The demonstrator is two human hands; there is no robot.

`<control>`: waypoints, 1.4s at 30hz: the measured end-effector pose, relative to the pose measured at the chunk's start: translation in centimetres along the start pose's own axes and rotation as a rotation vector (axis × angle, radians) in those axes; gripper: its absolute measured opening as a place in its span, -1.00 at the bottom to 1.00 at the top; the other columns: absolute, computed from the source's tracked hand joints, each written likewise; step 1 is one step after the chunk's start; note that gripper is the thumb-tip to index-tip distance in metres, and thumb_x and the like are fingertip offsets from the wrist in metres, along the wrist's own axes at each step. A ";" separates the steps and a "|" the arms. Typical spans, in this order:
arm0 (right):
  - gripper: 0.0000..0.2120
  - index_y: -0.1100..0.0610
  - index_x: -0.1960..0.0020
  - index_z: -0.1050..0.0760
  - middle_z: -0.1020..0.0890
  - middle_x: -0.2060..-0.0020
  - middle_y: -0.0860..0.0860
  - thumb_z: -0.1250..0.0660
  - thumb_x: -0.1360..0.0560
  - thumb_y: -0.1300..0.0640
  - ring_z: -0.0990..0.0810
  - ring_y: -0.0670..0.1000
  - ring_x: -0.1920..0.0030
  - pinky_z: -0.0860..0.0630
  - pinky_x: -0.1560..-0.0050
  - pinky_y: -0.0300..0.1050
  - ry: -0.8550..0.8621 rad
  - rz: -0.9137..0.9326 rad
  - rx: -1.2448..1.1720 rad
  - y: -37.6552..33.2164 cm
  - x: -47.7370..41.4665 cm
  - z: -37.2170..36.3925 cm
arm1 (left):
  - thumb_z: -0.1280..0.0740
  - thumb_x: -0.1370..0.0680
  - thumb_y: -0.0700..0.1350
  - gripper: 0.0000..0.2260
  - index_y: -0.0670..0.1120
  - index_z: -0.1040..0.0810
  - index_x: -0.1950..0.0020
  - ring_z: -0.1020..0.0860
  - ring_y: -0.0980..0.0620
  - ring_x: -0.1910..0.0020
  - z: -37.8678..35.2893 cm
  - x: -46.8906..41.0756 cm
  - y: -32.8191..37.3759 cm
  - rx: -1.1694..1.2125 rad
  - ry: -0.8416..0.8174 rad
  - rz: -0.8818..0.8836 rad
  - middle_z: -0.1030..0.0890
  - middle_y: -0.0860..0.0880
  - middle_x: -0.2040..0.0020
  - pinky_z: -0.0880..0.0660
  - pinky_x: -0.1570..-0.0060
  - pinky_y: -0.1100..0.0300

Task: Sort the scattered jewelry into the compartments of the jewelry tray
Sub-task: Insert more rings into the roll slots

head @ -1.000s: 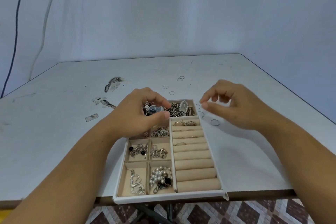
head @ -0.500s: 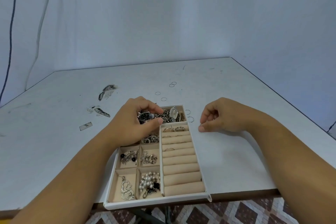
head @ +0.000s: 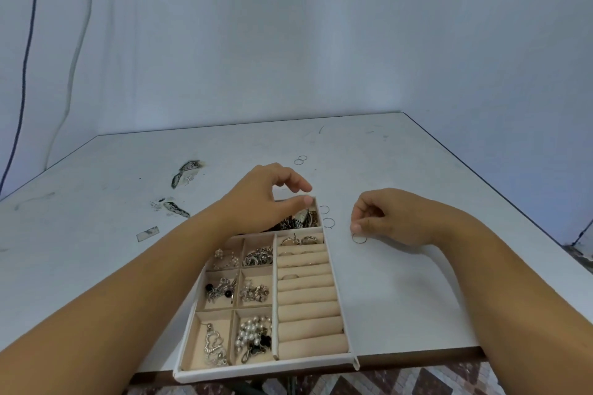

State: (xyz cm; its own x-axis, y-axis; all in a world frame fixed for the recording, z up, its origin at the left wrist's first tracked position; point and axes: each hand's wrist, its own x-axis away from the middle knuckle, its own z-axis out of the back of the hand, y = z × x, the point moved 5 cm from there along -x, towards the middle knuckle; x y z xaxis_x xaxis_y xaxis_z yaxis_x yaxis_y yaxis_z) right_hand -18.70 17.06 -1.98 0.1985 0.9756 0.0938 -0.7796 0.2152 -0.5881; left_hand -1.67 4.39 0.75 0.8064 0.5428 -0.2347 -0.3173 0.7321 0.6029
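The jewelry tray (head: 266,370) has a white rim and beige compartments and sits at the table's front edge. Its left cells hold a heart pendant (head: 213,345), pearls (head: 253,335) and earrings. The ring rolls (head: 309,298) on its right carry a few rings near the top. My left hand (head: 263,202) hovers over the far compartment's pile of watches and chains (head: 298,221), thumb and forefinger apart, holding nothing. My right hand (head: 388,218) rests on the table right of the tray, fingertips pinched on the far edge of a thin ring (head: 359,239) lying flat.
Two more thin rings (head: 326,215) lie beside the tray's far right corner, and a pair of rings (head: 300,160) lies farther back. Dark scuffed patches (head: 186,171) and a tape scrap (head: 147,233) mark the left side. The table's right edge (head: 481,183) runs diagonally.
My left hand has let go of the watch into the far compartment and spread its fingers. My right hand dropped to the table and closed on the thin ring.
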 end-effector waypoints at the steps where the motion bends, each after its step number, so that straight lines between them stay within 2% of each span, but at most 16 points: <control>1: -0.82 -0.06 0.08 -0.55 -0.56 0.27 -0.16 -0.45 -0.40 -0.09 -0.49 -0.21 0.29 -0.37 0.22 -0.33 0.006 -0.009 -0.031 0.3 0.2 0.3 | -0.40 -0.46 0.14 -0.84 0.18 -0.60 -0.02 -0.46 0.20 -0.14 -0.2 -0.5 0.2 -0.003 -0.011 0.002 -0.55 0.18 -0.02 -0.39 -0.12 0.17; 3: -0.77 -0.07 0.07 -0.57 -0.56 0.25 -0.16 -0.52 -0.33 -0.08 -0.49 -0.21 0.30 -0.38 0.21 -0.32 -0.012 -0.029 -0.036 0.5 0.2 0.3 | -0.42 -0.45 0.14 -0.83 0.17 -0.61 -0.01 -0.44 0.22 -0.15 -0.6 -1.3 0.6 0.010 -0.029 0.001 -0.56 0.17 -0.05 -0.36 -0.13 0.18; 5: -0.81 -0.06 0.10 -0.58 -0.55 0.30 -0.16 -0.52 -0.34 -0.05 -0.49 -0.21 0.32 -0.38 0.24 -0.31 -0.020 -0.038 -0.009 0.4 0.0 0.1 | -0.43 -0.41 0.18 -0.80 0.20 -0.61 -0.01 -0.39 0.17 -0.23 -1.4 -1.8 1.0 -0.013 -0.055 -0.003 -0.54 0.16 -0.09 -0.33 -0.24 0.14; 8: -0.87 -0.03 0.15 -0.58 -0.57 0.35 -0.16 -0.49 -0.38 -0.03 -0.51 -0.21 0.34 -0.36 0.27 -0.32 -0.033 -0.053 0.007 0.2 -0.3 0.0 | -0.42 -0.37 0.25 -0.74 0.24 -0.58 -0.02 -0.24 0.03 -0.33 -2.9 -2.3 1.6 -0.225 -0.137 0.009 -0.45 0.15 -0.18 -0.22 -0.34 -0.01; 10: -0.88 -0.04 0.15 -0.55 -0.57 0.32 -0.16 -0.46 -0.41 -0.04 -0.51 -0.20 0.31 -0.36 0.26 -0.31 -0.061 -0.063 0.039 0.2 -0.4 0.0 | -0.41 -0.37 0.24 -0.73 0.22 -0.58 -0.03 -0.20 0.01 -0.33 -3.7 -2.7 2.0 -0.358 -0.180 0.034 -0.42 0.13 -0.22 -0.15 -0.30 0.01; 13: -0.86 -0.04 0.17 -0.50 -0.54 0.32 -0.17 -0.44 -0.43 -0.04 -0.48 -0.21 0.32 -0.34 0.29 -0.33 -0.073 -0.050 0.065 0.2 -0.3 0.1 | -0.43 -0.34 0.17 -0.74 0.15 -0.59 0.01 -0.21 0.01 -0.29 -4.4 -3.2 2.5 -0.424 -0.216 0.081 -0.42 0.12 -0.19 -0.12 -0.17 0.11; 16: -0.84 -0.01 0.23 -0.48 -0.48 0.41 -0.16 -0.44 -0.44 0.02 -0.42 -0.25 0.45 -0.32 0.38 -0.41 -0.022 -0.019 0.028 0.6 -0.1 0.8 | -0.44 -0.31 0.19 -0.74 0.11 -0.61 0.09 -0.24 0.00 -0.21 -4.3 -3.8 2.8 -0.511 -0.261 0.150 -0.45 0.09 -0.10 -0.19 -0.12 0.11; 19: -0.84 0.01 0.24 -0.49 -0.50 0.39 -0.16 -0.46 -0.42 0.06 -0.42 -0.23 0.44 -0.35 0.32 -0.37 0.023 -0.001 -0.062 0.9 -0.2 1.2 | -0.44 -0.32 0.22 -0.75 0.12 -0.62 0.12 -0.26 -0.04 -0.18 -4.4 -4.2 3.0 -0.564 -0.320 0.219 -0.48 0.08 -0.02 -0.25 -0.14 0.06; 21: -0.84 0.01 0.23 -0.50 -0.51 0.36 -0.14 -0.48 -0.41 0.07 -0.44 -0.19 0.39 -0.39 0.27 -0.31 0.041 0.004 -0.085 1.0 -0.3 1.1 | -0.43 -0.34 0.23 -0.75 0.13 -0.62 0.07 -0.26 -0.07 -0.20 -4.6 -4.5 3.0 -0.602 -0.371 0.274 -0.50 0.07 -0.04 -0.27 -0.16 0.02; 25: -0.84 0.01 0.21 -0.51 -0.52 0.33 -0.13 -0.49 -0.39 0.05 -0.46 -0.14 0.34 -0.44 0.21 -0.24 0.074 0.015 -0.094 1.1 -0.3 1.0 | -0.38 -0.37 0.29 -0.57 0.09 -0.57 -0.12 -0.24 -0.12 -0.25 -5.1 -4.9 2.7 -0.753 -0.450 0.348 -0.44 0.01 -0.18 -0.27 -0.15 -0.01; 30: -0.84 0.02 0.18 -0.51 -0.51 0.32 -0.12 -0.49 -0.38 0.04 -0.46 -0.12 0.32 -0.45 0.18 -0.20 0.090 0.015 -0.103 1.1 -0.4 0.8 | -0.36 -0.25 0.46 -0.38 0.12 -0.55 -0.16 -0.16 -0.17 -0.28 -4.6 -5.1 2.6 -0.939 -0.398 0.370 -0.34 -0.02 -0.24 -0.19 -0.23 -0.12; 34: -0.83 0.00 0.20 -0.50 -0.52 0.32 -0.12 -0.50 -0.38 0.04 -0.46 -0.12 0.32 -0.44 0.20 -0.22 0.097 0.014 -0.087 1.2 -0.5 0.9 | -0.34 -0.23 0.49 -0.37 0.10 -0.57 -0.12 -0.16 -0.18 -0.29 -4.4 -4.8 2.4 -0.921 -0.366 0.386 -0.38 -0.01 -0.22 -0.18 -0.24 -0.16; 42: -0.83 0.00 0.21 -0.50 -0.52 0.33 -0.11 -0.50 -0.38 0.04 -0.45 -0.12 0.34 -0.44 0.22 -0.21 0.108 0.011 -0.069 1.1 -0.3 0.7 | -0.34 -0.40 0.33 -0.49 0.01 -0.53 -0.17 -0.16 -0.19 -0.31 -5.2 -3.9 2.7 -0.783 -0.387 0.452 -0.37 -0.06 -0.24 -0.19 -0.28 -0.16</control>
State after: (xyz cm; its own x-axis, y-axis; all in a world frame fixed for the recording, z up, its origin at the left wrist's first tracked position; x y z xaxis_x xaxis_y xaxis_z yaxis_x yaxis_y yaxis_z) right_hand -20.05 17.06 -2.10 0.2560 0.9667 0.0026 -0.7401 0.1977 -0.6428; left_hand -8.20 6.37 -0.68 0.5907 0.7692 0.2436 -0.7649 0.6300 -0.1342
